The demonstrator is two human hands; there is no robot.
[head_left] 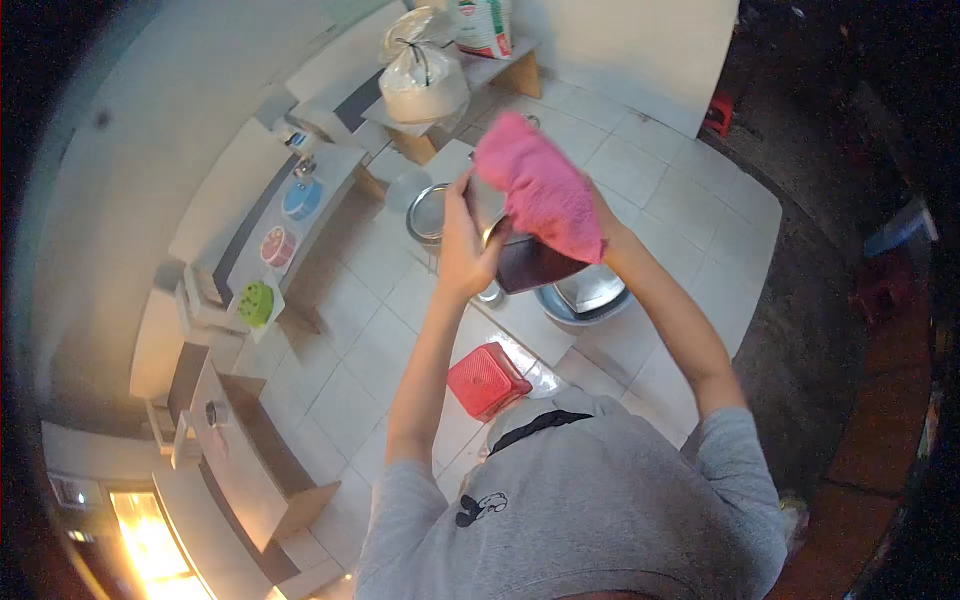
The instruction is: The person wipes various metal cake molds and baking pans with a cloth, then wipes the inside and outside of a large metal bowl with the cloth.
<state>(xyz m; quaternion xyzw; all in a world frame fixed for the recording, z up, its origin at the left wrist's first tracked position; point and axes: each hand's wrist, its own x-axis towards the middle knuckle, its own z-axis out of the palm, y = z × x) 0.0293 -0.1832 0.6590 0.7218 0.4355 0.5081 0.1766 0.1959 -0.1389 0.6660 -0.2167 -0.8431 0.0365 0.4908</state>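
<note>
My left hand [468,245] grips the near left side of a dark, shiny pan-like piece [535,266], its thumb toward the middle. The piece is tilted in the air, and its exact kind is unclear. A pink cloth [545,190] covers much of it. My right hand [603,222] is at the cloth's right edge, closed on it, its fingers mostly hidden. Below them is a basin [585,318] with a metal vessel [590,288] in it. A round metal-rimmed pot or bowl [427,213] is to the left of my left hand.
A red plastic basket [487,382] is close to my body. Along the left wall, low benches [290,225] carry blue, pink and green items. A tied plastic bag [424,85] and a printed sack [484,25] stand at the back. White tiles [355,315] cover the floor.
</note>
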